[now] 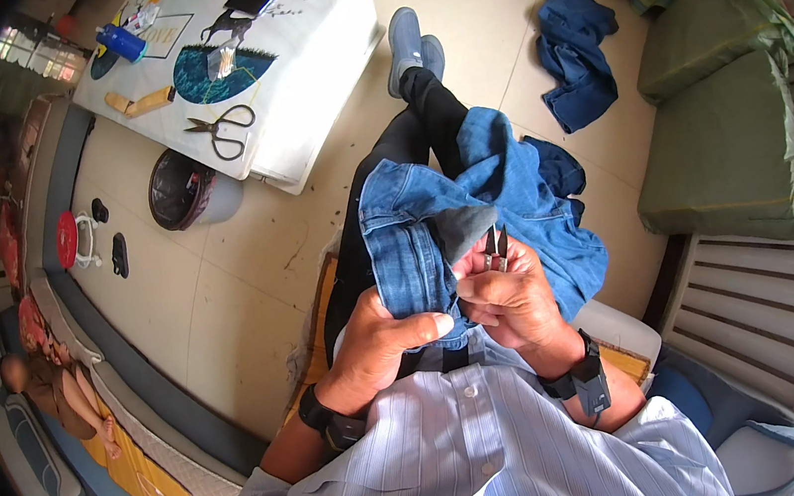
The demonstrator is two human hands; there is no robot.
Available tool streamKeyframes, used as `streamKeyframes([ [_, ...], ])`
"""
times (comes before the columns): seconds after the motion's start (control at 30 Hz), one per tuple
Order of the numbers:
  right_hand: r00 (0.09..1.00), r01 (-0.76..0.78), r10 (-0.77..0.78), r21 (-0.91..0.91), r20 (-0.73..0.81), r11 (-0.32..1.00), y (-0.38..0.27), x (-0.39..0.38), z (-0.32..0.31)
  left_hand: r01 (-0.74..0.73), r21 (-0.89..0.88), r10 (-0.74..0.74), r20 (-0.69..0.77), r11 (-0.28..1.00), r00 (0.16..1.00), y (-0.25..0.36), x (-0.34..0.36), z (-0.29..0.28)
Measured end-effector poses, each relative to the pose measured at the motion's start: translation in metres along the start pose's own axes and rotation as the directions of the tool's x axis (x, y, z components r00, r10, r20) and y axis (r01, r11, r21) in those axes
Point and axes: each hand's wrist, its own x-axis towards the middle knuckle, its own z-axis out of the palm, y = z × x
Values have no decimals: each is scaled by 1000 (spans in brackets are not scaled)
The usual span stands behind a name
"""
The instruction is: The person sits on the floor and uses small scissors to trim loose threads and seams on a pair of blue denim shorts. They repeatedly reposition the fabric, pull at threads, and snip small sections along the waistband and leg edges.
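A pair of blue jeans [524, 186] lies bunched across my lap and thighs. My left hand [377, 343] is closed on the edge of the thick stitched denim band [410, 271], thumb on top. In my right hand [516, 295] is a small pair of thread snips [496, 241], its dark blades pointing away from me. The fingers of that hand bend in beside the denim edge, close to a grey patch of cloth [465, 230] folded out of the jeans. Whether they pinch the denim or a thread too, I cannot tell.
Ahead on the left, a cloth-covered table [323, 67] bears black-handled scissors [226, 132] and a blue bottle [121, 42]. A lined bin [217, 199] stands below it. More jeans [576, 49] lie on the tiled floor. Green cushions [715, 146] rest at right; a person [71, 396] is on the left sofa.
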Motion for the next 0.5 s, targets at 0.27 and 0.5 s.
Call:
streamKeyframes([
  [0.27, 999, 13, -8, -94, 52, 996, -7, 0, -10, -147, 296, 147, 24, 944, 989, -12, 10, -4],
  [0.5, 992, 81, -120, -583, -28, 808, -20, -10, -14, -452, 585, 460, 147, 673, 875, -15, 27, 12],
])
